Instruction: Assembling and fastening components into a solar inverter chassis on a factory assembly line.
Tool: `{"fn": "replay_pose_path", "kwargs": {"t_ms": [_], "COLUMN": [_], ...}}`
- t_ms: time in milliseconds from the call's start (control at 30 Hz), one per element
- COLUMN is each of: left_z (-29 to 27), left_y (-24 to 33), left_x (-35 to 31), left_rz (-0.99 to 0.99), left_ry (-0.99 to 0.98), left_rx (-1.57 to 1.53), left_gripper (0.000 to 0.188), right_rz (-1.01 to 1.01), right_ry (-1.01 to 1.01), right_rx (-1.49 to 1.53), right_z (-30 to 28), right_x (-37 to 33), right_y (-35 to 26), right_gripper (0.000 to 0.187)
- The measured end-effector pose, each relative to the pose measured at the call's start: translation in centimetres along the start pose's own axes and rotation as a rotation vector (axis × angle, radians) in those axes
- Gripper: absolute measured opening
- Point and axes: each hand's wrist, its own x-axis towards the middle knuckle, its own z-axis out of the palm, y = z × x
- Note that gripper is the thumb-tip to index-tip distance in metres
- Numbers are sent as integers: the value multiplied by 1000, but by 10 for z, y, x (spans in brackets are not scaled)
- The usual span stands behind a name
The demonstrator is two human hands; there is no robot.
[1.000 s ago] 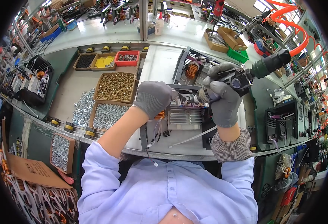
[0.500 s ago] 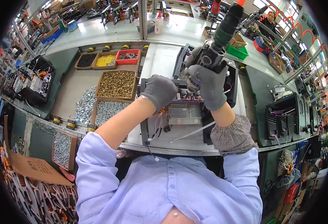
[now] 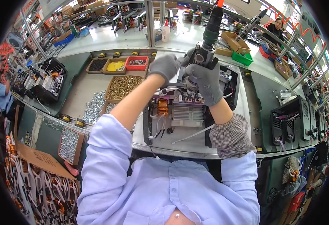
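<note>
My gloved right hand (image 3: 208, 83) is wrapped round a black power screwdriver (image 3: 205, 52), held upright with its lower end over a circuit board (image 3: 189, 98). The board, with a finned metal heat sink (image 3: 187, 115) on its near side, sits in an opened black machine housing (image 3: 235, 90). A copper-wound coil (image 3: 163, 107) with white leads lies left of the heat sink. My gloved left hand (image 3: 165, 67) is closed, its fingertips beside the screwdriver above the far left of the housing; anything between them is hidden.
To the left are a box of brass fasteners (image 3: 124, 87), loose silver fasteners (image 3: 94, 107) and a red tray (image 3: 136, 63). Another opened housing (image 3: 290, 118) stands right, a green bin (image 3: 242, 57) beyond. A person (image 3: 275, 30) is at the far right.
My left hand has moved away from me and slightly right, closer to the screwdriver, uncovering the copper coil. My right hand keeps hold of the screwdriver, which now stands more upright.
</note>
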Motion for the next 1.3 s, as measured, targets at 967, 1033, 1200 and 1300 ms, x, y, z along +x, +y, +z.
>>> {"fn": "replay_pose_path", "kwargs": {"t_ms": [967,1033,1200,1300], "left_z": [12,16,30,35], "left_y": [-50,-43,-8,-5], "left_x": [-89,-121,-156,-164], "left_rz": [-414,-381,-485,-483], "left_ry": [-205,-332,-408,-534], "left_rx": [-1971,-2041,-2114,-2102], "left_gripper": [20,24,30,32], "right_rz": [17,-97,-369,-441], "right_ry": [-52,-34,-208,-25], "right_rx": [381,532,531,465], "right_z": [3,4,-28,-36], "right_x": [-10,-25,-70,-97], "right_y": [-68,-79,-68,-63], "right_gripper": [38,41,51,50]}}
